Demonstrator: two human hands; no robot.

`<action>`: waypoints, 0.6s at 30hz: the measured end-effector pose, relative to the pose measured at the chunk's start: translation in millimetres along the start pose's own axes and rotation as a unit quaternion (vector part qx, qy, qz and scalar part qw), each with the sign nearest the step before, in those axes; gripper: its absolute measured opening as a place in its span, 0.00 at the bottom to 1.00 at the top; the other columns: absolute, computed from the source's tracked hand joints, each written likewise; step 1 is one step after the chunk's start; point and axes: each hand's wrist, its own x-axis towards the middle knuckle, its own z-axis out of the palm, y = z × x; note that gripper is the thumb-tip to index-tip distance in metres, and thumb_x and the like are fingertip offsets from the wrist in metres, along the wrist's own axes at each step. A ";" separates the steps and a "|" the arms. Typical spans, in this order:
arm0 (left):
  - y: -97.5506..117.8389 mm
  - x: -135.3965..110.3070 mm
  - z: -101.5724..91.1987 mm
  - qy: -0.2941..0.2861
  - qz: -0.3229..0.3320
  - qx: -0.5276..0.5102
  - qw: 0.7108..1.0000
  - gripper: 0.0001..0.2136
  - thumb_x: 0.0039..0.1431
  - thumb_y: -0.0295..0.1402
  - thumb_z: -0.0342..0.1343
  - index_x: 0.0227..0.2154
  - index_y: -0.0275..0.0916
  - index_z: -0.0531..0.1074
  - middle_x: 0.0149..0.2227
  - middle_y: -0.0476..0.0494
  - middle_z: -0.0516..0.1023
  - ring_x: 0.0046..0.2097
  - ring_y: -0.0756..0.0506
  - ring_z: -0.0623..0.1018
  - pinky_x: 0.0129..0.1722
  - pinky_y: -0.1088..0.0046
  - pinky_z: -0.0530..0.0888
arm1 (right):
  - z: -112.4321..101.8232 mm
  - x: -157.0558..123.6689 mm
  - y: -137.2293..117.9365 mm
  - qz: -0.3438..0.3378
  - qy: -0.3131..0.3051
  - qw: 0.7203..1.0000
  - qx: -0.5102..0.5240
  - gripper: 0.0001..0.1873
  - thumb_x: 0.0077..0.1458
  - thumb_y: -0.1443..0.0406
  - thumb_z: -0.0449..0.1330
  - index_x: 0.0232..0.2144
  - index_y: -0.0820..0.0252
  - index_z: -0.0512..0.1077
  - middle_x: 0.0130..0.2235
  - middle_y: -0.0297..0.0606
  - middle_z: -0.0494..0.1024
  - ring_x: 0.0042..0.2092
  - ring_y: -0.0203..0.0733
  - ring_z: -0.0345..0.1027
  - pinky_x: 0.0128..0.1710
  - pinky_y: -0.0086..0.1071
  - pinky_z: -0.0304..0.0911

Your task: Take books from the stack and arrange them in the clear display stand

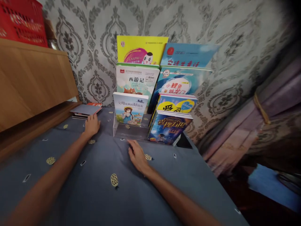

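My left hand (91, 125) reaches forward over the grey-blue cloth, its fingers at the near edge of a small flat stack of books (86, 110); whether it grips one I cannot tell. My right hand (137, 155) lies on the cloth with fingers loosely spread, holding nothing, just in front of a clear tiered book stand (128, 131). The stand holds several children's books: a pale one with a girl on the cover (130, 108) in the lower left slot, and a dark blue one (169, 127) at lower right.
A wooden headboard (30, 78) runs along the left, with a red crate (22, 22) on top. Patterned wallpaper is behind the stand. Purple curtains (263, 119) hang at the right, past the cloth's edge.
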 end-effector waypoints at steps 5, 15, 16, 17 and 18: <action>-38.4 32.2 12.3 -0.033 -0.026 0.023 0.999 0.26 0.64 0.35 0.45 0.62 0.27 0.60 0.66 0.21 0.60 0.69 0.28 0.57 0.60 0.40 0.62 | -0.2 0.3 0.4 0.008 -0.017 1.000 -0.004 0.23 0.60 0.73 0.50 0.53 0.57 0.73 0.52 0.46 0.76 0.54 0.47 0.70 0.56 0.46 0.67; -50.4 48.9 23.1 -0.066 0.029 0.062 0.995 0.29 0.65 0.35 0.42 0.65 0.25 0.55 0.63 0.19 0.66 0.69 0.28 0.56 0.62 0.33 0.53 | -3.6 -0.6 -1.5 0.007 -0.020 1.000 -0.002 0.21 0.60 0.73 0.51 0.52 0.57 0.74 0.52 0.46 0.76 0.53 0.46 0.71 0.56 0.44 0.67; -51.1 47.6 21.6 -0.058 0.035 0.067 0.995 0.28 0.65 0.34 0.42 0.65 0.25 0.56 0.62 0.19 0.67 0.69 0.28 0.58 0.62 0.34 0.54 | -4.0 -0.3 -1.7 0.009 -0.023 1.000 -0.001 0.21 0.60 0.73 0.51 0.52 0.57 0.74 0.52 0.46 0.76 0.53 0.46 0.71 0.55 0.44 0.67; -51.7 46.6 20.1 -0.052 0.043 0.073 0.995 0.28 0.64 0.34 0.42 0.65 0.26 0.57 0.61 0.19 0.68 0.68 0.28 0.60 0.62 0.35 0.55 | -4.2 0.0 -1.9 0.010 -0.025 1.000 0.000 0.21 0.60 0.74 0.51 0.51 0.57 0.74 0.51 0.46 0.76 0.54 0.47 0.71 0.55 0.44 0.67; -52.2 46.0 18.5 -0.049 0.050 0.078 0.994 0.27 0.64 0.33 0.42 0.64 0.27 0.58 0.61 0.20 0.69 0.67 0.29 0.61 0.62 0.36 0.56 | -4.3 0.2 -2.2 0.010 -0.027 1.000 0.001 0.21 0.60 0.74 0.51 0.51 0.57 0.75 0.51 0.46 0.76 0.53 0.47 0.71 0.55 0.45 0.67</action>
